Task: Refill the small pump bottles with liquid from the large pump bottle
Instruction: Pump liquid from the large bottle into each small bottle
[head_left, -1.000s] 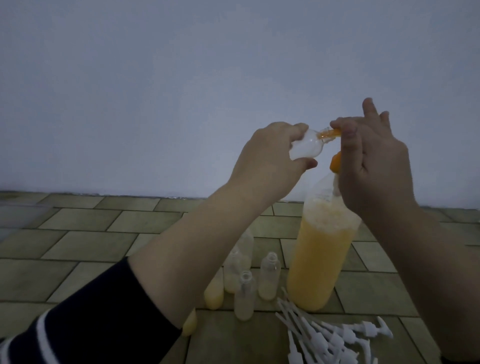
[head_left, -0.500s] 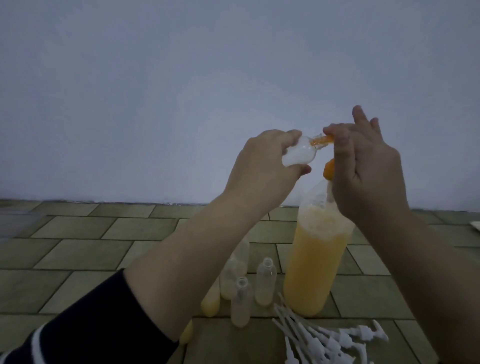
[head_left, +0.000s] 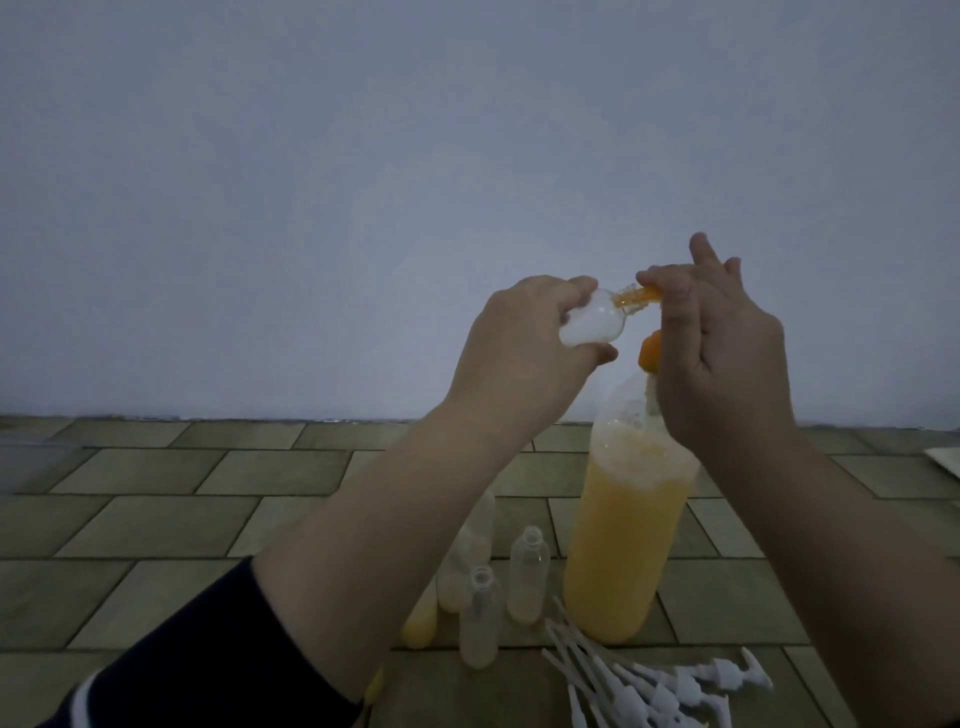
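My left hand (head_left: 524, 343) grips a small clear bottle (head_left: 231, 325), fingers curled round its body, tipping it on its side so that its open neck points right. The orange spout (head_left: 636, 297) of the pump reaches into that neck. My right hand (head_left: 727, 364) sits on top of the pump; the forefinger presses down over the spout end, the other fingers stand up loosely, nearly straight, and I cannot tell whether the thumb holds anything. Below the hand a bit of the orange pump collar (head_left: 650, 353) shows.

The large bottle (head_left: 623, 545) stands upright on the tiled floor (head_left: 156, 519), filled with yellow-orange liquid up to its shoulder, foam on top. Just left of it stands a cluster of small bottles: two open, nearly clear ones (head_left: 529, 577) (head_left: 480, 616), another partly hidden behind my forearm, and one full of yellow liquid (head_left: 420, 626). A heap of white pump tops (head_left: 665, 686) with long tubes lies in front of the large bottle. My left sleeve (head_left: 208, 670) is dark with a white stripe.
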